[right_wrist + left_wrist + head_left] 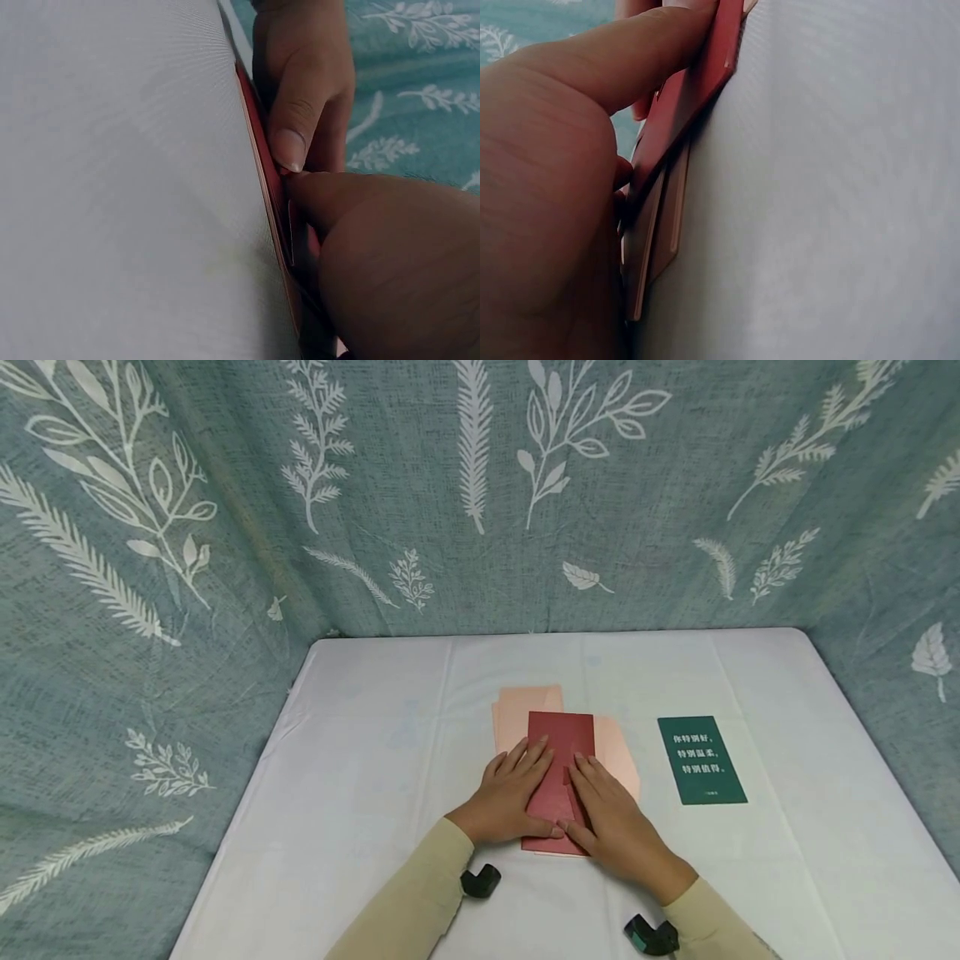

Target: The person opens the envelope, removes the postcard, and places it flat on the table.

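Note:
A dark red paper envelope lies upright on the table, its folded flap edges running down the right side of its front. My left hand rests on its left half with straight fingers. On the right half, my right hand presses with fingers extended toward the far end. Both thumbs come close together near the envelope's near end. Beneath the red envelope are pink paper pieces, sticking out at the top and right. Seen low in the left wrist view, the red envelope overlaps thin pink layers.
A dark green card with white printed characters lies to the right on the white-covered table. Blue-green leaf-patterned curtains hang behind the table and along both sides. Black wrist-worn devices sit by the sleeves.

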A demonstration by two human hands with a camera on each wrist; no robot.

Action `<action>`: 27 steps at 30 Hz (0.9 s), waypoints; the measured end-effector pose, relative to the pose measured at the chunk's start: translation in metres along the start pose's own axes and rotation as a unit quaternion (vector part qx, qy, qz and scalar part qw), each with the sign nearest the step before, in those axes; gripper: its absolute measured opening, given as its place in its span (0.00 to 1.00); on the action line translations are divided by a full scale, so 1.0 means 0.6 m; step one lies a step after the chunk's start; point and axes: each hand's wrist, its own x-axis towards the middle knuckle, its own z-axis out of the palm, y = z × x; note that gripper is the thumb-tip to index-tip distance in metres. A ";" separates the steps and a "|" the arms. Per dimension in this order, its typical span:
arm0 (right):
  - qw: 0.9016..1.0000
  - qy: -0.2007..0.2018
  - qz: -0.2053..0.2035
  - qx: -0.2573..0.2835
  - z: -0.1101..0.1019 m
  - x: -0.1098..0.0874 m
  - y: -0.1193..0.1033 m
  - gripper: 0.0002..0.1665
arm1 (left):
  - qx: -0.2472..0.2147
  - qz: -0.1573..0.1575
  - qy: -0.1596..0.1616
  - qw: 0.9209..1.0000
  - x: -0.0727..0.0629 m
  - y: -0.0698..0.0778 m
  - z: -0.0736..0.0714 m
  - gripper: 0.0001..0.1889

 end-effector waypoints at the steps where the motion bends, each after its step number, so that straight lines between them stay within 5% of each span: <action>1: 1.000 -0.003 -0.002 -0.005 0.001 0.000 0.000 0.50 | 0.001 0.000 0.000 1.000 0.000 0.000 0.000 0.62; 27: 1.000 -0.001 -0.008 0.006 -0.007 -0.005 0.003 0.46 | -0.003 0.000 0.001 1.000 -0.001 0.005 -0.005 0.62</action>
